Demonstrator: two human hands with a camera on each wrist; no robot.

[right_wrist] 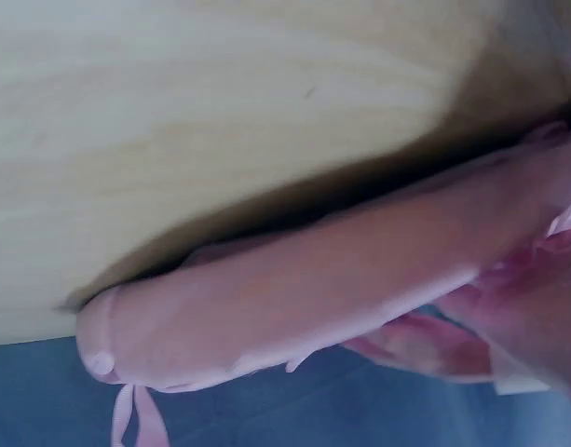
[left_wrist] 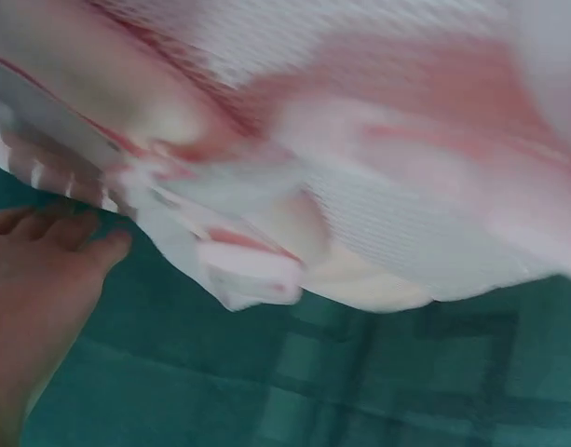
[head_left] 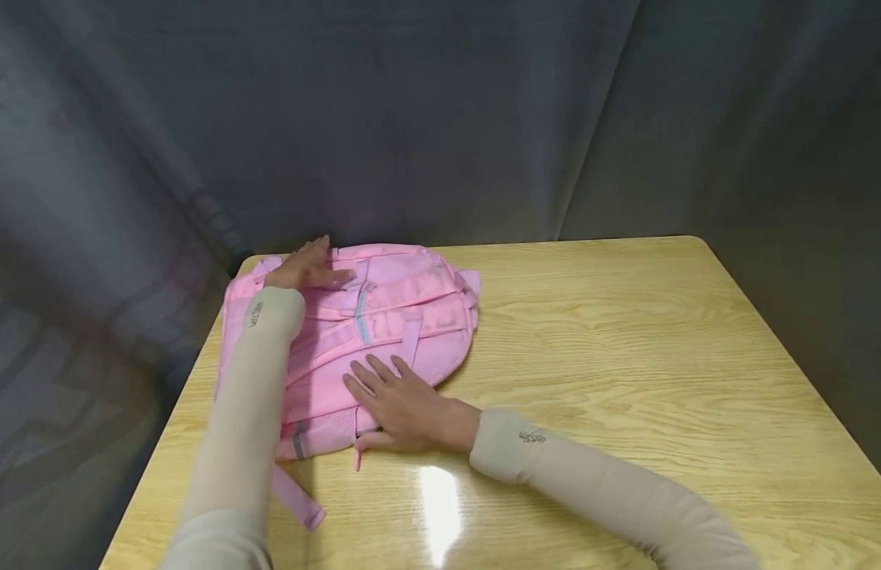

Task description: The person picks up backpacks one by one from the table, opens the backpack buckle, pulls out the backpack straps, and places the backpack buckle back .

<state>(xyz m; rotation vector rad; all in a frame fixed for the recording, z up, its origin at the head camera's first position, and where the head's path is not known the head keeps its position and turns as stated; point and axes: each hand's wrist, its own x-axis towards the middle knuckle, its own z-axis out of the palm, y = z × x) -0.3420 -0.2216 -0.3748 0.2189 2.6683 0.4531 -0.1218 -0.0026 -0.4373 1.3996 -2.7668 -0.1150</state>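
Backpack [head_left: 369,332], pink, lies flat at the far left corner of the tabletop [head_left: 625,332], strap side up, its long axis running from the near left edge toward the far middle. I see my left hand [head_left: 308,267] resting on the far end of it with fingers laid out fairly straight, gripping nothing that I can make out. My right hand [head_left: 404,404] lies flat on the near edge of the bag, fingers [head_left: 372,376] spread and pointing toward the far left, the thumb down against the tabletop. Both hands touch the bag, one at each end. A loose strap [head_left: 298,499] trails off toward the near left edge. The left edge sits just beside the bag, so little room that way; the right half of the tabletop offers the open room. Both wrist views are too blurred to add much.
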